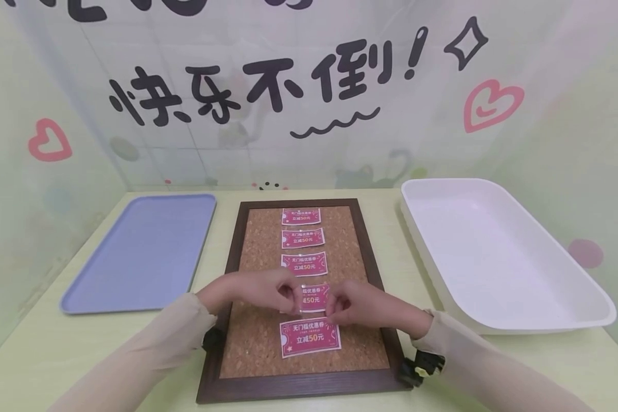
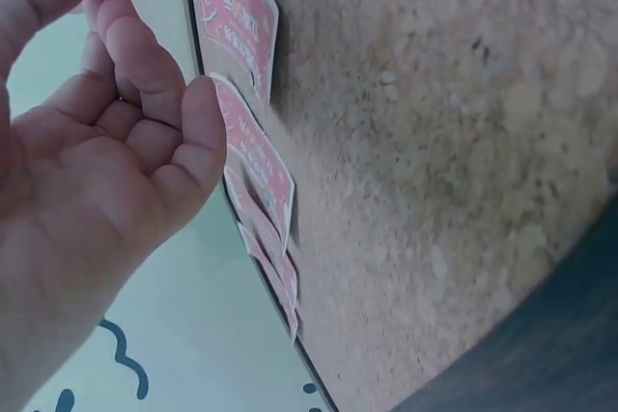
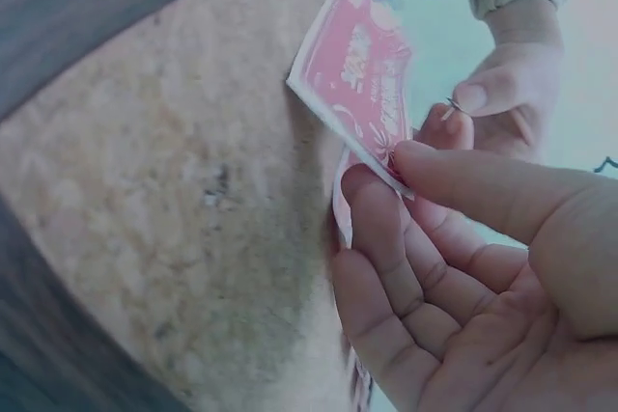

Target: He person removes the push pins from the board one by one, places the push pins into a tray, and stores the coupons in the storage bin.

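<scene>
Head view: a pale backdrop [image 1: 226,166] with black lettering rises behind a light worktop [image 1: 46,355]. On the right of the worktop stands a deep white tub [image 1: 494,252], its smooth floor and sloping walls in full view. On the left lies a shallow blue tray [image 1: 139,252], its flat inner face bare to the low raised rim. Between the two, well apart from both, a cork board [image 1: 257,337] lies in a dark wooden frame [image 1: 304,386].

Beige sleeves [image 1: 134,349] come in from the near edge. Over the board's lower part the left hand [image 1: 265,289] and right hand [image 1: 368,303] face each other, near but apart. The left grip is narrow, finger and thumb closed on a pin. The right grip is narrow too, thumb and finger pinching the upper right corner of the lowest coupon [image 1: 311,337].

Five pink coupons run in a column up the cork, the lowest nearest the person. In the right wrist view the pinched corner stands off the cork. The fourth coupon [image 1: 315,298] from the top is partly covered by the hands. Smallest is the metal pin [image 3: 451,106], at the left fingertips.
</scene>
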The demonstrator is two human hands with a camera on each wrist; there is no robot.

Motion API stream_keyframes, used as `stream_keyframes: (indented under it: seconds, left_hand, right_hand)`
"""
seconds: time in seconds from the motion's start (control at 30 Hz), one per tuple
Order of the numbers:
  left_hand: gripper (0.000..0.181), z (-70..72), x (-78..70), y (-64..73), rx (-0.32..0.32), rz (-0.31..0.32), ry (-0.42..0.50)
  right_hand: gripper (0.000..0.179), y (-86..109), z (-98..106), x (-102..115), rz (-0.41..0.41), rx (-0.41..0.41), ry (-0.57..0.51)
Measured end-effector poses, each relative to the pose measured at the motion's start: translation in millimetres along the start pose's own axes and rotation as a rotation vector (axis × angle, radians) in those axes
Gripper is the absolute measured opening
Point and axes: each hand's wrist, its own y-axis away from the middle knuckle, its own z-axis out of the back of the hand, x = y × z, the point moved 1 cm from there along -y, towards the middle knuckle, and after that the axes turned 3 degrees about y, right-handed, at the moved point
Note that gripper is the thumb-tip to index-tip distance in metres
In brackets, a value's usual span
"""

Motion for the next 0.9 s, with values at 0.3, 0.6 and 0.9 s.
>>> stream_keyframes:
  seconds: [0.3,0.6,0.9]
  left_hand:
    - [0.006,4.9,-5.2,15.1,-0.079,0.053,-0.024]
    - [0.009,14.5,-11.2,32.1,-0.136,0.028,-0.091]
    - [0.011,23.0,-14.1,48.0,-0.195,-0.004,-0.106]
  right_hand:
    - [0.005,8.4,13.6,3.2,0.050,-0.102,0.030]
    - [0.005,17.3,31.0,5.2,0.009,-0.188,0.040]
    - [0.004,27.8,51.6,2.3,0.035,-0.268,0.045]
